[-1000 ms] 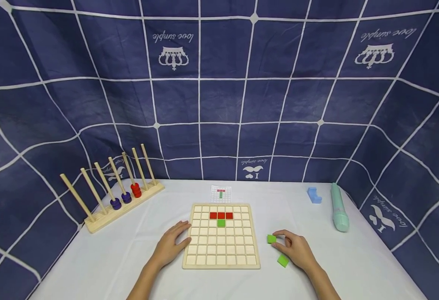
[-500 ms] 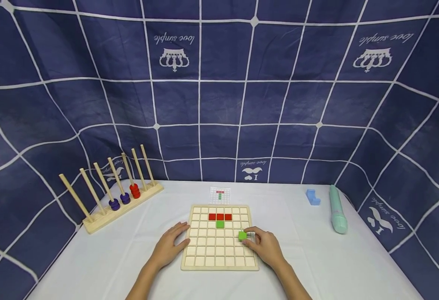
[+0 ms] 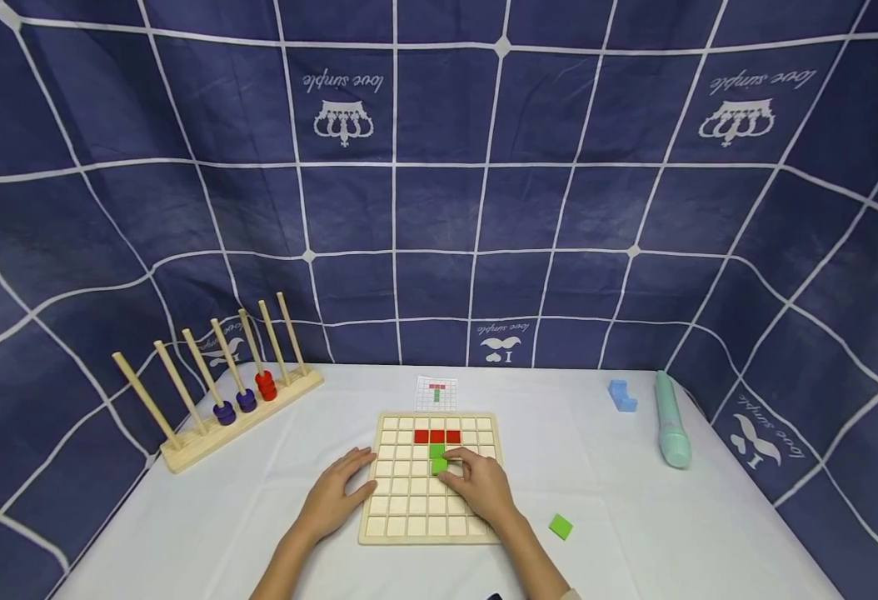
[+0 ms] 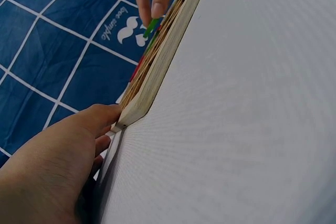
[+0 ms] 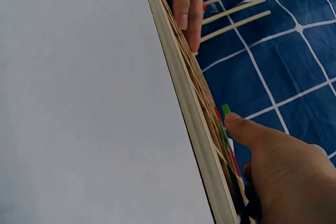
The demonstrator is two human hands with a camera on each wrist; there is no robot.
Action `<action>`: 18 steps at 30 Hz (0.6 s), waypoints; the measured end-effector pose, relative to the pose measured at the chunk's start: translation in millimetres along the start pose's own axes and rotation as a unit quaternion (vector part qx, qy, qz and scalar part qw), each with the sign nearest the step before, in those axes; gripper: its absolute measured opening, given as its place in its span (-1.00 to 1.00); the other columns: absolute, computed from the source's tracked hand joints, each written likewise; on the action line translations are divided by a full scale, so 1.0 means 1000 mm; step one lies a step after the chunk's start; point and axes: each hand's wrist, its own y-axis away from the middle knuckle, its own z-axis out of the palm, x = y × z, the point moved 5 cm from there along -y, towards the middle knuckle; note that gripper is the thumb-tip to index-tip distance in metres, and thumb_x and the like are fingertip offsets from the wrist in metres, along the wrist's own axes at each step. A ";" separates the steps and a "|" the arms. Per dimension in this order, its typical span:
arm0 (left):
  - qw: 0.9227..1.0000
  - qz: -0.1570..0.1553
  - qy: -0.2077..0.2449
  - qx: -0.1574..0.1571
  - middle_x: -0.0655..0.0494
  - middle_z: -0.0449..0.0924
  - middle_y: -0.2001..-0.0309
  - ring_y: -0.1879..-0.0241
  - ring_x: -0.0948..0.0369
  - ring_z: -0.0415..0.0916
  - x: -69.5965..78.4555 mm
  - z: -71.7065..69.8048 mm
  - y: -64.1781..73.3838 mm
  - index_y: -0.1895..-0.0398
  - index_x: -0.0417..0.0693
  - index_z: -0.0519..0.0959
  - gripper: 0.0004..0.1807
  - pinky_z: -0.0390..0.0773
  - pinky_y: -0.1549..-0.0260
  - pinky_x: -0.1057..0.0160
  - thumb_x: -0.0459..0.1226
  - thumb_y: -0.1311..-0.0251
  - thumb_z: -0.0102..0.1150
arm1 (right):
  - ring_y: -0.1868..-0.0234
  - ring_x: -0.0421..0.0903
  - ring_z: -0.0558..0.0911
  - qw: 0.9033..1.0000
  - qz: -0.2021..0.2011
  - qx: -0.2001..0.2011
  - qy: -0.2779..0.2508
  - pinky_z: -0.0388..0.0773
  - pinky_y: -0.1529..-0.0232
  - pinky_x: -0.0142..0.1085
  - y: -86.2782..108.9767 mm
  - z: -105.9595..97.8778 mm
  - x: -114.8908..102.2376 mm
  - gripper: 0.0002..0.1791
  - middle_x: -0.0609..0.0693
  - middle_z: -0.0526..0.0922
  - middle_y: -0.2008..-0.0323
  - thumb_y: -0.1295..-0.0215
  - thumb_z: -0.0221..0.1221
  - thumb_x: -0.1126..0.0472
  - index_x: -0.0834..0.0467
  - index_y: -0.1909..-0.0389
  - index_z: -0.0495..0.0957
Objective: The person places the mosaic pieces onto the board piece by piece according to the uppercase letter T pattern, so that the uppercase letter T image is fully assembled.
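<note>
A square wooden grid board (image 3: 416, 505) lies on the white table. Three red tiles (image 3: 437, 437) form a row in it, and one green tile (image 3: 436, 451) sits below the middle one. My right hand (image 3: 486, 487) reaches over the board, pinching another green tile (image 4: 151, 28) between thumb and finger. This tile is raised and tilted in the wrist views, close over the cell below the placed green one. At the board's left edge rests my left hand (image 3: 334, 493), its thumb (image 4: 107, 115) touching the rim and its fingers loosely extended. A loose green tile (image 3: 561, 527) lies right of the board.
Behind the board lies a small printed card (image 3: 424, 402) with a red and green T pattern. A wooden peg rack (image 3: 207, 439) with blue and red beads stands at the left. A blue plastic piece (image 3: 622, 397) and a mint-green microphone (image 3: 673, 421) lie at the right.
My right hand took the green tile from the table right of the board and carried it left over the grid to below the placed green tile. My left hand stayed at the board's edge.
</note>
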 end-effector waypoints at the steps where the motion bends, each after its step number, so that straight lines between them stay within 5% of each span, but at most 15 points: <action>1: 1.000 -0.001 0.001 -0.002 0.04 0.35 -0.25 -0.30 0.01 0.15 0.000 0.000 0.000 -0.19 -0.01 0.45 -0.45 0.12 -0.20 -0.18 -0.05 -0.13 0.22 | 0.77 -0.36 0.16 1.000 0.001 0.001 0.006 0.15 0.76 -0.48 -0.001 0.002 0.000 -0.65 -0.27 0.23 0.80 -0.04 0.30 -0.06 0.00 0.16 0.62; 18: 1.000 -0.006 0.001 -0.003 0.07 0.34 -0.26 -0.31 0.01 0.13 0.001 -0.003 0.000 -0.19 0.01 0.44 -0.46 0.09 -0.21 -0.20 -0.04 -0.14 0.20 | 0.73 -0.37 0.17 0.998 -0.018 0.018 0.057 0.37 0.39 -0.29 -0.002 0.004 -0.006 -0.65 -0.32 0.21 0.80 -0.05 0.31 -0.05 0.01 0.16 0.62</action>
